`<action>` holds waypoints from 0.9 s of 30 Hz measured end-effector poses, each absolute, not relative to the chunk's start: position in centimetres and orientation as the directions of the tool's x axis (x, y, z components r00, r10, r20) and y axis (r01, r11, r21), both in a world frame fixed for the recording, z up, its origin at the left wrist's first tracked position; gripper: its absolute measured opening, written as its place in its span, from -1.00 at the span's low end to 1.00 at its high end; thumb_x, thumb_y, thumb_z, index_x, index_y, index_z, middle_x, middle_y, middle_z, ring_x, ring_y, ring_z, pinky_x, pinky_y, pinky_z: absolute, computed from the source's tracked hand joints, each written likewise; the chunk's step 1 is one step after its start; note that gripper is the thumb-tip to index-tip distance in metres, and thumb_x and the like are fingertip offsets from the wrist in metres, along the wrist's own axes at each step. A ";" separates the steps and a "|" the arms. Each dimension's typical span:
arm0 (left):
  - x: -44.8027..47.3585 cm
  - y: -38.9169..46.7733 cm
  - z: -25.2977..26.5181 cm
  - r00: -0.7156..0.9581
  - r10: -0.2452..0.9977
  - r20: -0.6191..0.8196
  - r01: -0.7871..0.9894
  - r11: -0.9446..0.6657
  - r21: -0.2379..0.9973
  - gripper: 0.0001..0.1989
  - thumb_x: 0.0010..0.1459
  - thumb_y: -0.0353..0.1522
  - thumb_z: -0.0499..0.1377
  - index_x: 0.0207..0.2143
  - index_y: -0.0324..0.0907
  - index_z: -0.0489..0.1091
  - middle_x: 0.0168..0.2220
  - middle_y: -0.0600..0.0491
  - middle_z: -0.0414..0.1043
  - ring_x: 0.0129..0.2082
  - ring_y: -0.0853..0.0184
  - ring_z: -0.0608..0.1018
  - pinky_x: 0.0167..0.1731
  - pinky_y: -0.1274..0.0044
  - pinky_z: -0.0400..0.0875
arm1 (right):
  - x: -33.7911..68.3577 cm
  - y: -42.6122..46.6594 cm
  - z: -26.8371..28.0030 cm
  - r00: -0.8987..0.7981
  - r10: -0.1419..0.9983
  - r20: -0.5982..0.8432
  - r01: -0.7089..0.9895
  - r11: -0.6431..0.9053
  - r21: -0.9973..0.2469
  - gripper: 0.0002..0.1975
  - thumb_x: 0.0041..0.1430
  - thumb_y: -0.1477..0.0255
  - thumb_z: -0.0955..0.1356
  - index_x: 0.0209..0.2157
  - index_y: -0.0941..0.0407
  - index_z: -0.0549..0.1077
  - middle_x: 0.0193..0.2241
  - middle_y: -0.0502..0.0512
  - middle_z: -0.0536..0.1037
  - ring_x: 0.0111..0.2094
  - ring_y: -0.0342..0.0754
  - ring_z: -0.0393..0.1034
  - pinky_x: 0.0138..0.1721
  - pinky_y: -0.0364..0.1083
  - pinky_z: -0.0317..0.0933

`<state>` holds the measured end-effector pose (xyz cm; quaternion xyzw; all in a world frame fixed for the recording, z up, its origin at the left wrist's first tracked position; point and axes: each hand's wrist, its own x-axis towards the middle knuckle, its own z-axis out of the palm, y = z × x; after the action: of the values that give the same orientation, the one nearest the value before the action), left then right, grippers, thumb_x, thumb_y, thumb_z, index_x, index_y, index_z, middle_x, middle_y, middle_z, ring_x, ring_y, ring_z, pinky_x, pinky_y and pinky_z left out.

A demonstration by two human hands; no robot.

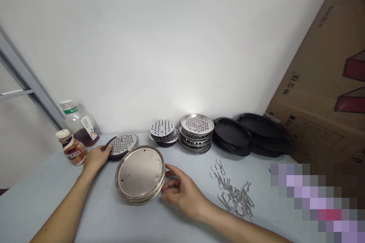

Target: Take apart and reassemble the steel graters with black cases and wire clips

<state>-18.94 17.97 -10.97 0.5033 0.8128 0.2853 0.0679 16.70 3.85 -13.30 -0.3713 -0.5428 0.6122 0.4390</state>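
My left hand (96, 158) is closed on the black handle of a round grater (124, 143) with a perforated metal face, low over the table at the left. In front of me is a round metal turntable-like base (140, 174), a shiny disc with small holes on a thick rim. My right hand (182, 193) is beside its right edge, fingers curved and apart, the fingertips at or very near the rim; whether they touch is hard to see. Behind are a stack of metal grater discs (196, 125) and a smaller disc pile (162, 129).
Black round trays (230, 133) and more black trays (264, 133) are stacked at the back right. Several wire hooks with rings (235, 197) lie right of my right hand. Two bottles, a brown one (72, 148) and a clear one (82, 125), are at the left. A large cardboard box (322, 83) flanks the right.
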 end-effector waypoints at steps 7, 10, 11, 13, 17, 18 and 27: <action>-17.2 16.7 -9.1 -0.473 0.837 0.275 0.760 0.230 0.608 -0.61 0.03 -0.15 0.21 -0.22 -0.27 0.52 -0.17 -0.27 0.55 0.06 -0.20 0.43 0.11 0.12 0.23 | 17.5 4.4 -12.6 -0.587 0.808 0.043 -0.352 -0.207 -0.913 -0.23 -0.07 0.46 0.54 0.19 -0.04 0.27 0.26 0.24 0.19 0.10 0.06 0.32 -0.03 0.00 0.29; -15.2 15.2 -6.8 -0.419 0.840 0.346 0.756 0.111 0.645 -0.63 0.07 -0.15 0.21 -0.13 -0.17 0.51 -0.10 -0.13 0.54 0.05 -0.04 0.47 0.11 0.27 0.28 | 17.9 4.6 -12.2 -0.556 0.831 -0.035 -0.340 -0.266 -0.902 -0.15 -0.15 0.40 0.57 0.19 0.00 0.24 0.22 0.29 0.22 0.13 0.08 0.31 -0.02 0.00 0.28; -14.5 14.5 -6.0 -0.383 0.853 0.356 0.755 0.066 0.653 -0.64 0.07 -0.14 0.22 -0.12 -0.12 0.52 -0.09 -0.07 0.54 0.02 0.01 0.49 0.08 0.33 0.31 | 18.2 4.6 -12.0 -0.527 0.847 -0.067 -0.317 -0.270 -0.909 -0.14 -0.17 0.40 0.58 0.19 0.03 0.24 0.17 0.31 0.28 0.08 0.08 0.36 -0.04 0.01 0.29; -12.8 13.2 -4.7 -0.273 0.894 0.356 0.760 -0.026 0.649 -0.67 0.01 -0.13 0.28 -0.17 -0.03 0.56 -0.11 0.03 0.55 -0.04 0.05 0.51 0.03 0.40 0.34 | 19.0 4.7 -11.6 -0.476 0.872 -0.116 -0.260 -0.265 -0.929 -0.19 -0.14 0.40 0.55 0.17 0.08 0.25 0.03 0.28 0.41 -0.08 0.06 0.47 -0.09 0.03 0.33; -10.1 11.6 -3.9 -0.040 0.946 0.323 0.798 -0.164 0.580 -0.71 -0.15 -0.16 0.41 -0.30 0.01 0.62 -0.17 0.04 0.56 -0.15 0.01 0.51 -0.03 0.39 0.32 | 21.5 5.0 -10.4 -0.503 0.853 -0.142 -0.061 -0.199 -0.978 -0.47 0.00 0.48 0.43 0.07 0.16 0.38 -0.26 0.13 0.53 -0.32 -0.03 0.50 -0.24 -0.01 0.35; -9.7 11.6 -4.0 -0.030 0.948 0.316 0.802 -0.166 0.574 -0.71 -0.18 -0.18 0.42 -0.31 0.02 0.62 -0.20 0.03 0.56 -0.17 0.00 0.51 -0.04 0.38 0.32 | 22.2 5.1 -10.2 -0.523 0.842 -0.132 0.006 -0.151 -0.988 -0.54 0.03 0.50 0.40 0.03 0.17 0.41 -0.31 0.11 0.55 -0.35 -0.05 0.49 -0.27 -0.04 0.34; -10.1 13.5 -4.7 -0.142 0.954 0.265 0.804 -0.045 0.594 -0.87 -0.15 -0.40 0.40 -0.49 0.02 0.59 -0.39 0.04 0.56 -0.18 -0.02 0.54 -0.09 0.37 0.36 | 26.5 7.6 -10.7 -0.349 0.937 -0.017 0.122 0.027 -0.992 -0.68 0.10 0.41 0.39 -0.09 0.21 0.47 -0.34 0.12 0.58 -0.39 -0.06 0.49 -0.28 -0.06 0.37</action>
<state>-10.07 13.46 -4.72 0.6448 0.6813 0.3270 0.1147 26.46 7.57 -10.74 -0.4325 -0.6124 0.5471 0.3722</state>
